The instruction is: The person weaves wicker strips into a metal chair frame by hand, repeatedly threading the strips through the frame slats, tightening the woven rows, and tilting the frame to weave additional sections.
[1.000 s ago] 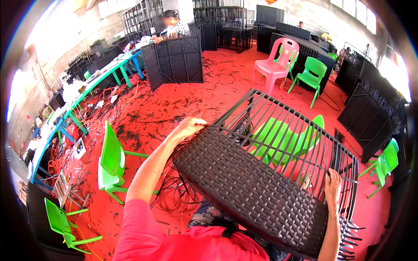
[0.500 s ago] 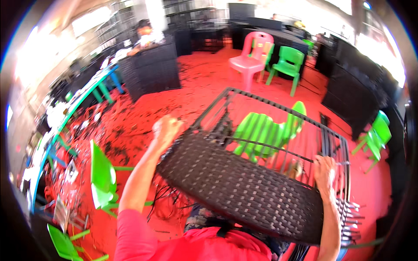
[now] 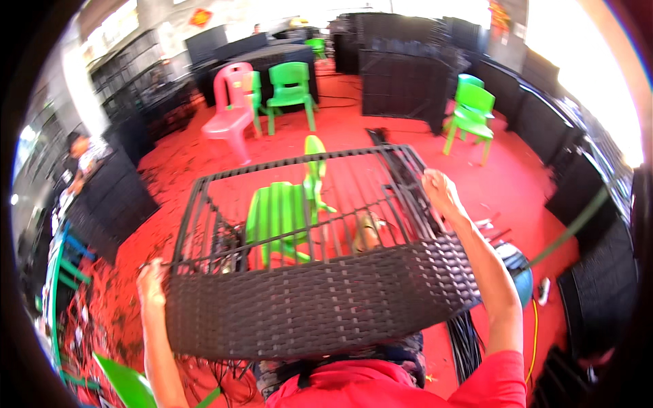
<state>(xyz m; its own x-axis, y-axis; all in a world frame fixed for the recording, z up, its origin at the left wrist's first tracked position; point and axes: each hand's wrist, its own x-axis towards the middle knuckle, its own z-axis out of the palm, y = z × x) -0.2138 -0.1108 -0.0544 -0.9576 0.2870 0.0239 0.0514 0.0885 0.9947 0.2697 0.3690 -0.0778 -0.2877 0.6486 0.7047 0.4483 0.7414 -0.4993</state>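
Half-woven black frame; between both hands

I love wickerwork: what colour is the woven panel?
The woven panel looks brownish black; see head view.

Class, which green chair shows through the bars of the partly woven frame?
The green chair behind the partly woven frame: only this one is seen through it. The other green chairs appear outside the frame, farther back or lower left.
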